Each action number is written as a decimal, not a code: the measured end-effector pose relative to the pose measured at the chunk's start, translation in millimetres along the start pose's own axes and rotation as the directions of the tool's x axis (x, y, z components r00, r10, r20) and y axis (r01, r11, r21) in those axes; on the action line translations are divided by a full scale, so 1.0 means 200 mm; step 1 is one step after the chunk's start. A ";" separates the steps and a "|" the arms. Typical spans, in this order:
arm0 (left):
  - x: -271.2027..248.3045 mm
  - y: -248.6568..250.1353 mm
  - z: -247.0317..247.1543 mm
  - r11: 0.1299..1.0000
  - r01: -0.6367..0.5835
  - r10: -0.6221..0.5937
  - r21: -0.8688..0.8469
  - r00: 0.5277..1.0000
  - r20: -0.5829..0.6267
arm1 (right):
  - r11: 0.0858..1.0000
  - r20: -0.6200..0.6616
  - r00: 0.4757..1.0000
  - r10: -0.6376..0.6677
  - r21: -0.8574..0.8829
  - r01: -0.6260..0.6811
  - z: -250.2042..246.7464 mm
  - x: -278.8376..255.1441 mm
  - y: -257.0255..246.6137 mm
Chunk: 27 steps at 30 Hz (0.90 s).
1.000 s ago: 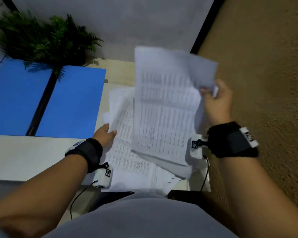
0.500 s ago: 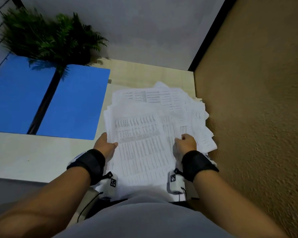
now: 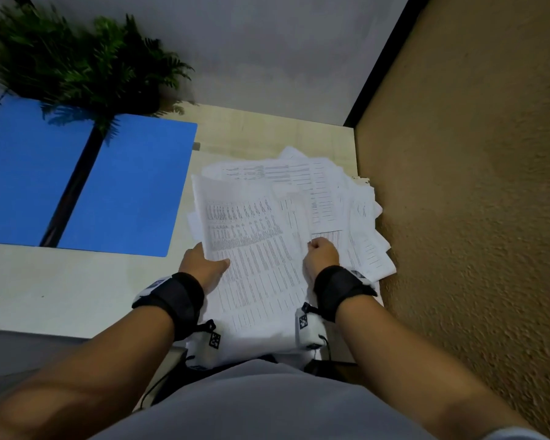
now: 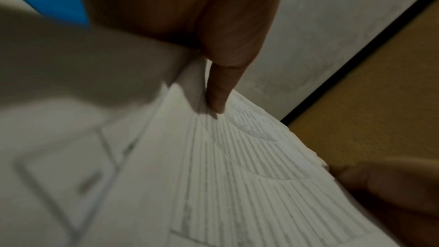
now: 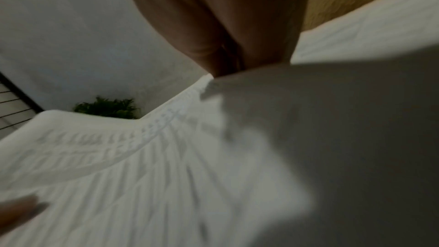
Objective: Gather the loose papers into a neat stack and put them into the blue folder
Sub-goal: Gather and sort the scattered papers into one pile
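Note:
A messy pile of printed white papers lies on the right part of the table, fanned out toward the wall. My left hand holds the left edge of the top sheets, thumb on top and fingers hidden beneath. My right hand is curled on their right edge. In the left wrist view a finger presses the printed paper, and in the right wrist view the paper runs into my palm. The blue folder lies open flat to the left of the pile.
A green potted plant stands at the back left, overhanging the folder's black spine. A rough tan wall borders the table on the right, touching the pile's edge. Bare tabletop shows in front of the folder.
A second ago my right hand held a sheaf of sheets up in the air. It has come down onto the pile, and both hands now hold the top sheets by their sides.

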State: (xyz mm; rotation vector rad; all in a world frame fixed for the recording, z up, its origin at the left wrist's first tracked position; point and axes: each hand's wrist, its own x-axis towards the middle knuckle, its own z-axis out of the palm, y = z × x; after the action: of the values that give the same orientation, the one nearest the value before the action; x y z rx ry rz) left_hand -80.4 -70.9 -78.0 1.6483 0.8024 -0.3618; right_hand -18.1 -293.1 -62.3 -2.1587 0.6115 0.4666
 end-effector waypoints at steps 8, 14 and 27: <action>-0.04 0.04 -0.06 0.995 0.015 -0.007 0.095 0.996 -0.086 | 0.737 0.006 0.953 0.302 0.633 -0.238 0.01 0.09 -0.02; -0.04 -0.02 -0.12 0.992 0.043 -0.033 0.120 0.996 -0.081 | 0.343 0.285 0.919 0.274 0.863 -0.370 -0.06 0.22 -0.02; -0.09 -0.02 -0.17 0.999 -0.032 0.031 -0.019 0.997 -0.072 | 0.861 -0.203 0.954 0.219 0.501 -0.091 -0.08 0.27 -0.13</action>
State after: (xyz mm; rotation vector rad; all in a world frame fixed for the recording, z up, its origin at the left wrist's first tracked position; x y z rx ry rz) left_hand -101.3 -43.3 -60.9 1.6610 0.8301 -0.2733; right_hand 43.1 -305.1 -65.0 -1.6962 0.9440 0.0950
